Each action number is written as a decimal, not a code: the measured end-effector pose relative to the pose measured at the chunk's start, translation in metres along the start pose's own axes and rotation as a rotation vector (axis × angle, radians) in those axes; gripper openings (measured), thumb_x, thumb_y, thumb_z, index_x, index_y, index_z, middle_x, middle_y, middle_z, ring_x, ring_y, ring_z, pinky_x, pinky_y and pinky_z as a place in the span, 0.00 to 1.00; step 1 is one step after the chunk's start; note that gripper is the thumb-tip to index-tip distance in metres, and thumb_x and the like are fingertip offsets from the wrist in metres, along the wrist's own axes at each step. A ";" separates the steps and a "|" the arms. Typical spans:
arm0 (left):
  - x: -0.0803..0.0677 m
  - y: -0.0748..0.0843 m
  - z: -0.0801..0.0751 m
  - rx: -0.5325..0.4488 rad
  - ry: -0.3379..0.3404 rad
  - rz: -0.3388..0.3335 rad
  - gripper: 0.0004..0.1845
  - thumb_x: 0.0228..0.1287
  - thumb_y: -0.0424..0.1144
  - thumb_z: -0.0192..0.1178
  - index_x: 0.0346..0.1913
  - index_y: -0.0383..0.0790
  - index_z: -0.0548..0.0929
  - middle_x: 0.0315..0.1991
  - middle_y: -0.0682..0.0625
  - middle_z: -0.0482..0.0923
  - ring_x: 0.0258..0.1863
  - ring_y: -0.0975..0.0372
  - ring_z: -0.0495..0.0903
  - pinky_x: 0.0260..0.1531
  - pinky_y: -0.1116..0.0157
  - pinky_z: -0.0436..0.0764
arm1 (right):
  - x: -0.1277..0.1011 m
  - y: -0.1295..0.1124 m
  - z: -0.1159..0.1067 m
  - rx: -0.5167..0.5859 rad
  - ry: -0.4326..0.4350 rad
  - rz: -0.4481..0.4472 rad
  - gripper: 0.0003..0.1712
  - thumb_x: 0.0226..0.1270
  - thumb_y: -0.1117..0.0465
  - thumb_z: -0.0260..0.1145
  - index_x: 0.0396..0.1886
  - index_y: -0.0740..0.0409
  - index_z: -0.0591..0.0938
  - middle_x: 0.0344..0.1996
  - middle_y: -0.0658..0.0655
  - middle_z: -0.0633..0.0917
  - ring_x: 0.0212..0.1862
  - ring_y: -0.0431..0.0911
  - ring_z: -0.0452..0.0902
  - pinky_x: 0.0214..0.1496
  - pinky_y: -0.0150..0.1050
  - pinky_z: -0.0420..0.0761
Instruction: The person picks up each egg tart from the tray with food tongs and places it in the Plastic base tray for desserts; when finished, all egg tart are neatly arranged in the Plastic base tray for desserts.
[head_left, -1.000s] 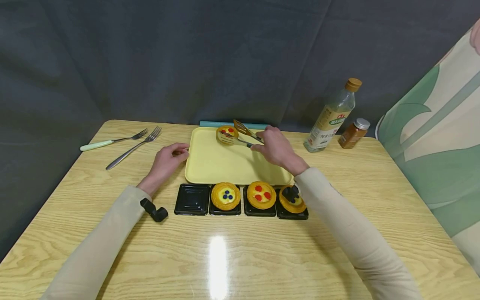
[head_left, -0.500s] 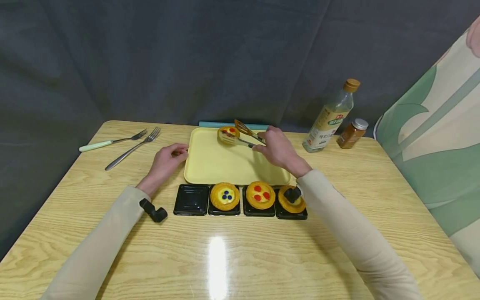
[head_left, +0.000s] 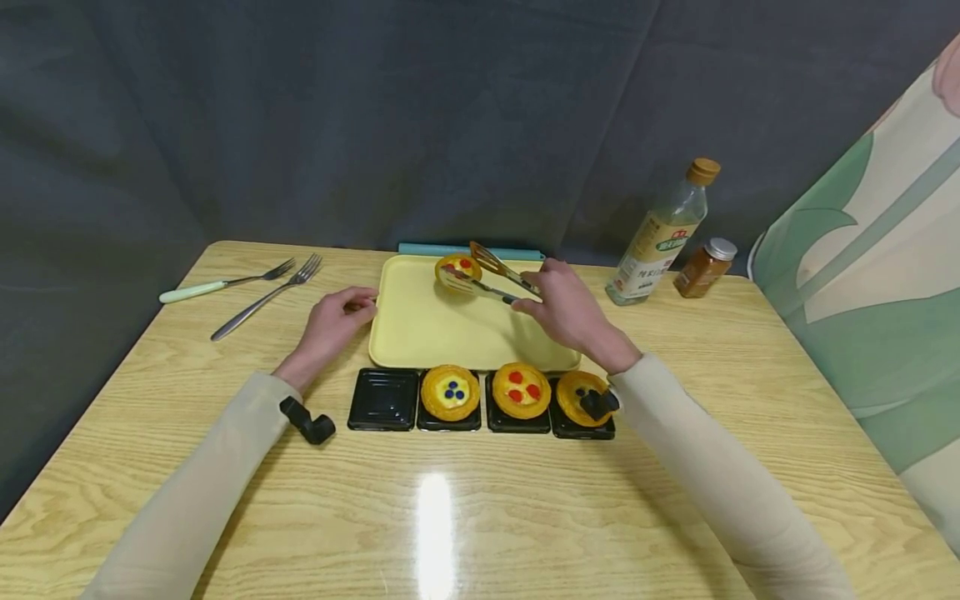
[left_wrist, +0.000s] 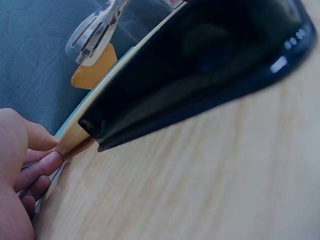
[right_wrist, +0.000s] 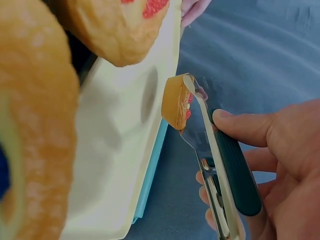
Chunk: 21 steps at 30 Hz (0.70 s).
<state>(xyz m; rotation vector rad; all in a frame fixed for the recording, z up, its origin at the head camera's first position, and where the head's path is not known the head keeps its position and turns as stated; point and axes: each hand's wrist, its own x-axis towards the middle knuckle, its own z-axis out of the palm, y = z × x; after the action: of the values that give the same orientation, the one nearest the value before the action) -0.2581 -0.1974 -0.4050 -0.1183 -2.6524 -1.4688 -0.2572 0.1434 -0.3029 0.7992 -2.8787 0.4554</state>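
My right hand (head_left: 566, 312) grips metal tongs (right_wrist: 235, 175) by their dark handles, thumb along one side. Between the tong ends, above the back of the yellow tray (head_left: 420, 333), is a custard tart (right_wrist: 175, 102) with red berry pieces; its shadow falls on the tray in the right wrist view. At the tray's left edge my left hand (head_left: 337, 321) pinches the rim with thumb and finger, as the left wrist view also shows. Along the tray's front stand a bare black square holder (head_left: 383, 400), a blueberry tart (head_left: 450, 392), a red-topped tart (head_left: 521, 390) and another blueberry tart (head_left: 573, 408).
Two forks, one green-handled (head_left: 191, 292) and one all metal (head_left: 258, 310), lie at the left. A tall bottle (head_left: 656, 242) and a small brown jar (head_left: 703, 268) stand at the back right. Something teal (head_left: 420, 248) lies behind the tray, before a dark curtain (head_left: 337, 125).
My right hand has shifted slightly to the right and towards me, still holding the tongs about the tart. My left hand keeps its place on the tray's edge.
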 end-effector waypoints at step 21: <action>0.001 0.001 0.000 0.001 -0.002 0.000 0.19 0.74 0.39 0.57 0.63 0.36 0.80 0.50 0.41 0.80 0.53 0.50 0.77 0.58 0.51 0.73 | -0.043 -0.017 -0.005 0.040 0.021 -0.055 0.29 0.67 0.58 0.73 0.63 0.70 0.79 0.36 0.62 0.75 0.38 0.53 0.66 0.37 0.43 0.68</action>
<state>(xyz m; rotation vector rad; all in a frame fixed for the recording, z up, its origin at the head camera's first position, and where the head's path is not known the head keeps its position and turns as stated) -0.2590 -0.1968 -0.4046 -0.1203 -2.6551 -1.4680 -0.2116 0.1520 -0.3022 0.8723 -2.8286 0.5132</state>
